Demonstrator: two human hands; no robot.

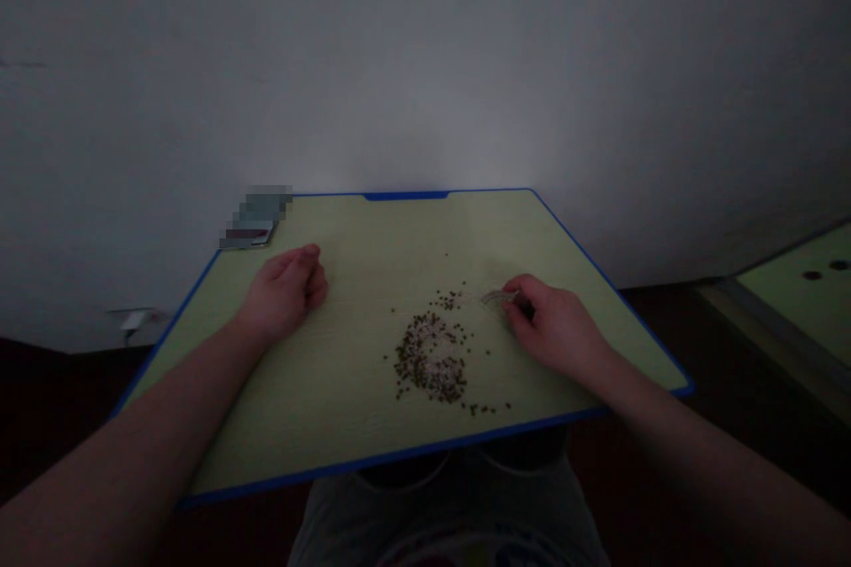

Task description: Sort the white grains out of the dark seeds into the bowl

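A loose pile of pale grains mixed with small dark brown seeds or beans (432, 359) lies on the yellow-green tabletop (346, 407), in front of me and slightly right of centre. Just right of the pile, my right hand (555, 323) pinches a small, pale, see-through fork-like piece (495, 298) with thin lines along it. Its tip points left toward a few scattered grains, and its other end is hidden in my fingers. My left hand (285, 291) rests on the left of the table as a loose fist, apart from the pile, with nothing showing in it.
Blue edging (405, 195) runs around the tabletop, which meets a plain wall (425, 62) at the back. A flat, partly blurred phone-like object (256, 226) lies at the far left corner. Another pale green panel (804, 283) with dark holes stands to the right.
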